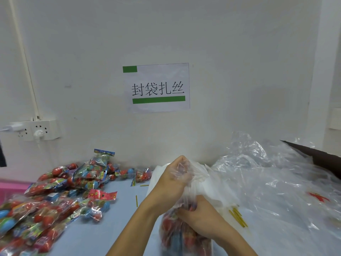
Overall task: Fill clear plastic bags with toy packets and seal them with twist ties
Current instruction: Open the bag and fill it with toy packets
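a pale blue table (103, 231) against a white wall (221, 52) with a paper sign (156, 87) and a power strip (35, 130). toy packets (55, 191) are heaped at left, loose clear bags (276, 182) at right. a filled clear bag (184, 235) stands upright, its neck pointing up. the left hand (175, 174) grips the gathered top; the right hand (201, 217) squeezes the neck just below. yellow twist ties (238, 217) lie just right of it.

I see 2 bare forearms reaching forward; the left hand (173, 174) is raised with fingers curled tight, the right hand (198, 217) lower, fingers curled, gripping.
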